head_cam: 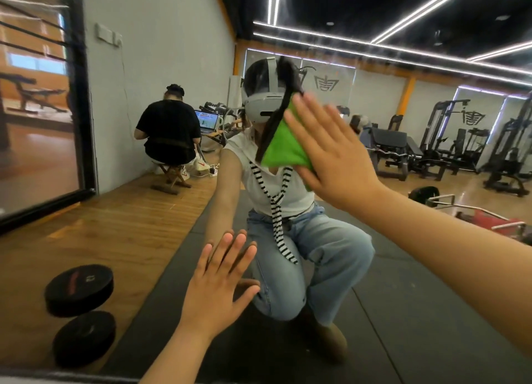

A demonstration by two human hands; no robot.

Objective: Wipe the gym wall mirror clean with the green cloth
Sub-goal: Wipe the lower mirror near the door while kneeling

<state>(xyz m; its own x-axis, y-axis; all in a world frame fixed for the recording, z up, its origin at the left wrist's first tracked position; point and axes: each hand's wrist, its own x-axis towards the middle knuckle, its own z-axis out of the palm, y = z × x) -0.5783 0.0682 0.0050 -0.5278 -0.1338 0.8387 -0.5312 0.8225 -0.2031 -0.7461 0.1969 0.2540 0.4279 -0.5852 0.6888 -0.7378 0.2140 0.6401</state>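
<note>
Right hand [331, 153], fingers straight, presses cloth [283, 150] flat against mirror [172, 67]. Left hand [218, 283], fingers spread, rests on it lower down, holding nothing.

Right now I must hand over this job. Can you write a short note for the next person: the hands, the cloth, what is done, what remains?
Left hand: open, fingers straight, flat on the mirror, low down, holding nothing.
Right hand: open, its flat palm presses the green cloth against the glass, higher up and to the right.
Done: the cloth is on the glass; how much is already clean cannot be told.
Left: faint streaks seem to show high on the glass, so probably wipe there next.
</note>
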